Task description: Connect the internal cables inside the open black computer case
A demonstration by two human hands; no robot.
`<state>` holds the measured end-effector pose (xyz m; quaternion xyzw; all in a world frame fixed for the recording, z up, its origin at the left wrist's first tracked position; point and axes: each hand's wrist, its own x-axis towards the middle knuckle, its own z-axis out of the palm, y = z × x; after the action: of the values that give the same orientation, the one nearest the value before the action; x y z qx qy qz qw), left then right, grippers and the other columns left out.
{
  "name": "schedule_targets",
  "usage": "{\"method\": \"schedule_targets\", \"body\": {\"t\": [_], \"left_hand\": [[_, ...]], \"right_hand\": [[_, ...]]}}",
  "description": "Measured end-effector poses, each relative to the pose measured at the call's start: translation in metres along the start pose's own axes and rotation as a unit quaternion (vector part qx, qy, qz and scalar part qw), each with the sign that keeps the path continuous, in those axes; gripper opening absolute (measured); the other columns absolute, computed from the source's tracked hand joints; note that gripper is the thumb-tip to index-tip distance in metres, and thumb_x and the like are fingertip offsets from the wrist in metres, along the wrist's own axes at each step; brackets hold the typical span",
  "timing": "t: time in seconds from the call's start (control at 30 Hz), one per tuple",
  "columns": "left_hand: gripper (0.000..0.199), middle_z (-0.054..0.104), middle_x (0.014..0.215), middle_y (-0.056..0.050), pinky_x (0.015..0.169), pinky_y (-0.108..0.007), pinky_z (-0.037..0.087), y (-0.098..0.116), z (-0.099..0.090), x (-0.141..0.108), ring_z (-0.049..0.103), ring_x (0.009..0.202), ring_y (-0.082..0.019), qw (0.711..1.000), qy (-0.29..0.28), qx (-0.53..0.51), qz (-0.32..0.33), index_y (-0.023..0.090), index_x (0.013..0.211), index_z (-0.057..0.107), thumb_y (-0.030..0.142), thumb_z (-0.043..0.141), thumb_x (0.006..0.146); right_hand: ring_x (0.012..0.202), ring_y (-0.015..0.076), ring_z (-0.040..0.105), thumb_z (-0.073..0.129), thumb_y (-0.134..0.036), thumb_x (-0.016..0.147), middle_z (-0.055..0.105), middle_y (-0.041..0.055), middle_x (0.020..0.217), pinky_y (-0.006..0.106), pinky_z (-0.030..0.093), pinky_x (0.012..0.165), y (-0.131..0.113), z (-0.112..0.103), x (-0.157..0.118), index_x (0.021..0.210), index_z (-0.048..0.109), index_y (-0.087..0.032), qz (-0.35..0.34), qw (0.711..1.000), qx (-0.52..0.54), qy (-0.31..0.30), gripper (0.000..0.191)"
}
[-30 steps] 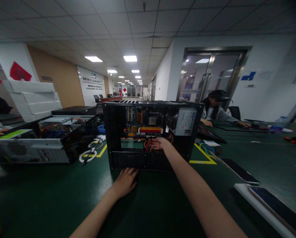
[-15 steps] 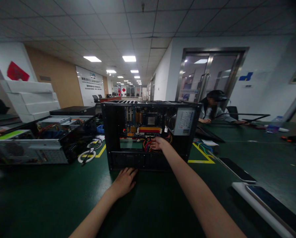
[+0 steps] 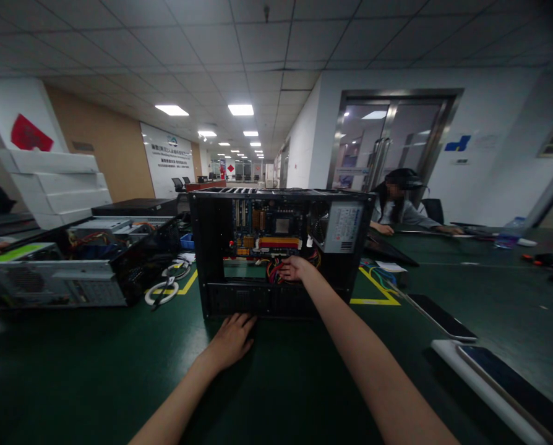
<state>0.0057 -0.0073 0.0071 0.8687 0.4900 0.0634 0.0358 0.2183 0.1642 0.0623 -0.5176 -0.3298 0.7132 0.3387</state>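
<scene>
An open black computer case point(image 3: 239, 300) stands on the green table, showing a motherboard point(image 3: 267, 219) and a silver power supply point(image 3: 344, 225). My right hand point(image 3: 292, 269) reaches inside, its fingers against a bundle of coloured cables point(image 3: 274, 272) below the motherboard; the fingertips are partly lost among the wires. My left hand point(image 3: 232, 339) rests on the table with its fingers spread, fingertips at the bottom front edge of the case.
Left are another opened case point(image 3: 77, 278), a white cable coil point(image 3: 162, 293) and stacked white boxes point(image 3: 63, 185). On the right lie phones point(image 3: 443, 316), loose cables point(image 3: 383, 276) and a bottle point(image 3: 511, 233). A person point(image 3: 399, 201) sits behind the table.
The person across the table has lowered the thin black frame that was raised between their hands. My two hands and the computer case look unmoved.
</scene>
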Motion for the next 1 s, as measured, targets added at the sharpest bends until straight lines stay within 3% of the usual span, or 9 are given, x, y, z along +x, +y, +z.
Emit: {"method": "schedule_targets", "body": {"t": [0.27, 0.43, 0.7, 0.87, 1.0], "left_hand": [[0.049, 0.039, 0.122, -0.005, 0.092, -0.038, 0.027, -0.001, 0.002, 0.001, 0.033, 0.11, -0.022, 1.0, 0.003, 0.003, 0.001, 0.024, 0.123, 0.029, 0.028, 0.039, 0.075], [0.05, 0.038, 0.123, -0.005, 0.092, -0.038, 0.026, -0.003, 0.004, 0.001, 0.033, 0.111, -0.022, 1.0, 0.004, 0.005, -0.001, 0.024, 0.123, 0.029, 0.027, 0.04, 0.074], [0.05, 0.038, 0.122, -0.005, 0.092, -0.038, 0.027, -0.003, 0.004, 0.0, 0.033, 0.11, -0.022, 1.0, 0.014, 0.006, 0.007, 0.024, 0.123, 0.029, 0.026, 0.041, 0.074], [0.049, 0.037, 0.123, -0.005, 0.092, -0.039, 0.026, -0.004, 0.004, 0.0, 0.032, 0.112, -0.022, 1.0, 0.009, 0.002, 0.003, 0.025, 0.123, 0.029, 0.028, 0.04, 0.076], [0.049, 0.038, 0.122, -0.005, 0.092, -0.039, 0.026, -0.003, 0.004, 0.0, 0.033, 0.111, -0.022, 1.0, 0.005, 0.001, 0.003, 0.025, 0.123, 0.029, 0.029, 0.039, 0.076]], "right_hand": [[0.059, 0.0121, 0.056, 0.036, -0.021, 0.081, 0.052, 0.0015, 0.063, 0.025, 0.042, 0.056, 0.005, 0.003, -0.003, 0.073, 0.042, -0.015, -0.024, 0.997, -0.073, 0.002, 0.012], [0.053, 0.0132, 0.056, 0.039, -0.025, 0.08, 0.055, 0.0028, 0.058, 0.026, 0.042, 0.053, 0.01, 0.005, -0.001, 0.071, 0.044, -0.015, -0.035, 0.982, -0.177, 0.055, 0.014], [0.037, 0.0093, 0.049, 0.04, -0.022, 0.078, 0.051, 0.0002, 0.049, 0.021, 0.037, 0.04, 0.011, 0.004, -0.005, 0.076, 0.044, -0.016, -0.122, 0.958, -0.196, 0.167, 0.008], [0.034, 0.0084, 0.046, 0.047, -0.015, 0.073, 0.049, -0.0006, 0.044, 0.018, 0.031, 0.035, 0.012, 0.004, -0.012, 0.071, 0.045, -0.015, -0.185, 0.95, -0.166, 0.189, 0.003], [0.032, 0.0066, 0.043, 0.045, -0.012, 0.073, 0.05, -0.0003, 0.047, 0.017, 0.028, 0.033, 0.012, -0.004, -0.02, 0.069, 0.046, -0.014, -0.219, 0.925, -0.22, 0.218, 0.005]]}}
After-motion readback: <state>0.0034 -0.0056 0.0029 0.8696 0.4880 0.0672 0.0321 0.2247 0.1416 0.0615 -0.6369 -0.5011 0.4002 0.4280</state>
